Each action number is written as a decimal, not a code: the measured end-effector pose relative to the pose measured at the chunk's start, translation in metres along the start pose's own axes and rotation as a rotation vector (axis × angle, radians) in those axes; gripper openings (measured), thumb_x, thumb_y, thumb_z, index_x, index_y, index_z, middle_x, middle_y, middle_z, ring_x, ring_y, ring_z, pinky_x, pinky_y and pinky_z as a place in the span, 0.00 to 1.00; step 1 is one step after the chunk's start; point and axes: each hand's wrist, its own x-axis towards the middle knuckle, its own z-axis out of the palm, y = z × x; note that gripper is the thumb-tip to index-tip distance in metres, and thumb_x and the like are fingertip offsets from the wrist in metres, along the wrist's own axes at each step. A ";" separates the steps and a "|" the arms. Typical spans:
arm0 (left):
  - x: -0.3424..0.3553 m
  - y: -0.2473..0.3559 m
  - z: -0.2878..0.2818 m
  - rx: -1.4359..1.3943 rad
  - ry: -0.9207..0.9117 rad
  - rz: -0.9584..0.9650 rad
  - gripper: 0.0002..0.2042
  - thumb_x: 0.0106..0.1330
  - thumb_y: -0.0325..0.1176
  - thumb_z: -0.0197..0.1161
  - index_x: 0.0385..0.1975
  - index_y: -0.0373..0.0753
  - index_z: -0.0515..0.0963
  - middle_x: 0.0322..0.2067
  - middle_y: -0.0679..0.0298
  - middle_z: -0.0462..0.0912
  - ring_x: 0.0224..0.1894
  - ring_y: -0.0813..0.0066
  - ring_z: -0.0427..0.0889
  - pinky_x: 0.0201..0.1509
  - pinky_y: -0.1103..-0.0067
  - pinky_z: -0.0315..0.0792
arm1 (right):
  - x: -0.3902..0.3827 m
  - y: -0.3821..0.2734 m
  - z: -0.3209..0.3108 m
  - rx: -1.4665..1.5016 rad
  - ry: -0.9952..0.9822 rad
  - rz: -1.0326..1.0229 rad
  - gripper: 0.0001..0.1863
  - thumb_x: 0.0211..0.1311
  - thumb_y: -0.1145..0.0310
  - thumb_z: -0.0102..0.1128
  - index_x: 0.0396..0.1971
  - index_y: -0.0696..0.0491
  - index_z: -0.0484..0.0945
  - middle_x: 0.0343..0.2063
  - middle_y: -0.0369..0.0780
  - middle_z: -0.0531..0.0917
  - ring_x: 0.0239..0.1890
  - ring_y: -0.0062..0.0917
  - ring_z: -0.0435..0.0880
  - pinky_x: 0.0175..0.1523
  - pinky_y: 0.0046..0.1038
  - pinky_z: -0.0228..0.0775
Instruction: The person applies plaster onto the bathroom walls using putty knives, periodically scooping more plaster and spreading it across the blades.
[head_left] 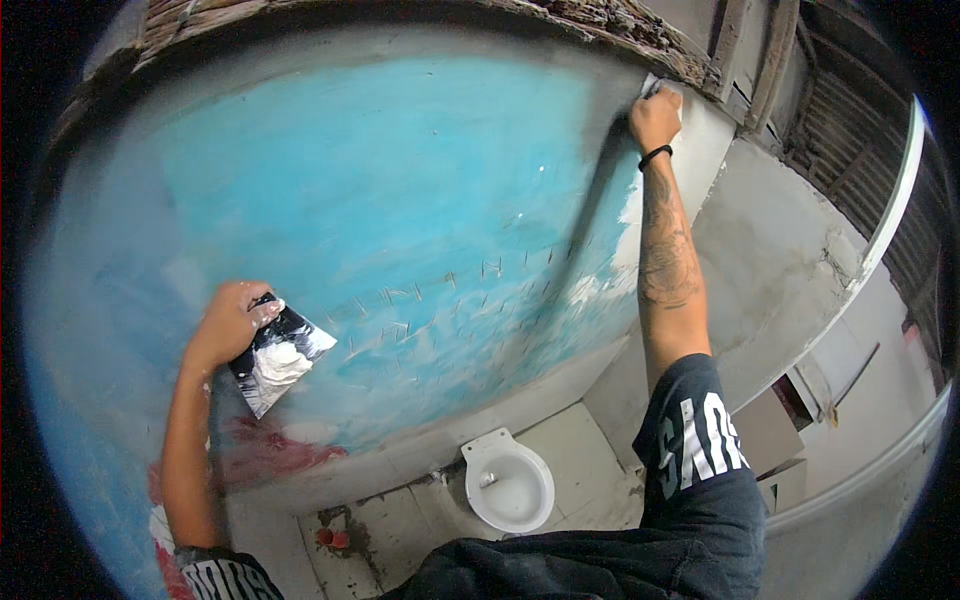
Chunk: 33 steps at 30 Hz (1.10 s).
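Roughly, from left to right:
Left hand [228,322]: clamped on a flat dark plate [278,357] smeared with white filler, held tilted and close to the turquoise wall [400,200], probably to keep the stock within reach.
Below the left hand: red patches on the wall's lower part, then a grey unpainted band.
Between the hands: wide painted surface, scratched with short pale marks (open room to sweep across).
Low, between the forearms: white toilet bowl [508,487] on a tiled floor [580,440], well apart from both hands.
Right hand [655,118]: raised high, closed on a small pale blade [650,85], pressed at the wall's top edge beneath rough brick [620,25].
Right of that hand: corner, bare grey wall [770,250], little room left.
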 end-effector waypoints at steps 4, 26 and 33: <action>-0.001 -0.010 0.006 -0.068 0.075 0.047 0.10 0.54 0.30 0.56 0.22 0.28 0.68 0.16 0.51 0.67 0.20 0.63 0.66 0.27 0.72 0.62 | -0.014 -0.052 -0.016 0.045 -0.035 0.033 0.12 0.40 0.73 0.50 0.28 0.63 0.69 0.33 0.53 0.71 0.31 0.47 0.74 0.37 0.42 0.68; -0.006 -0.008 0.007 -0.276 0.022 -0.144 0.08 0.53 0.22 0.54 0.16 0.31 0.65 0.14 0.74 0.59 0.19 0.87 0.56 0.20 0.83 0.53 | 0.052 0.146 0.048 0.077 -0.213 0.193 0.15 0.41 0.70 0.44 0.25 0.66 0.75 0.28 0.58 0.76 0.33 0.53 0.75 0.43 0.41 0.66; -0.006 0.002 0.004 -0.169 0.033 -0.116 0.07 0.53 0.23 0.55 0.17 0.29 0.67 0.14 0.70 0.61 0.20 0.85 0.58 0.21 0.82 0.55 | 0.035 0.085 0.032 -0.043 -0.187 0.245 0.17 0.46 0.67 0.46 0.33 0.64 0.73 0.41 0.56 0.72 0.39 0.47 0.74 0.46 0.41 0.66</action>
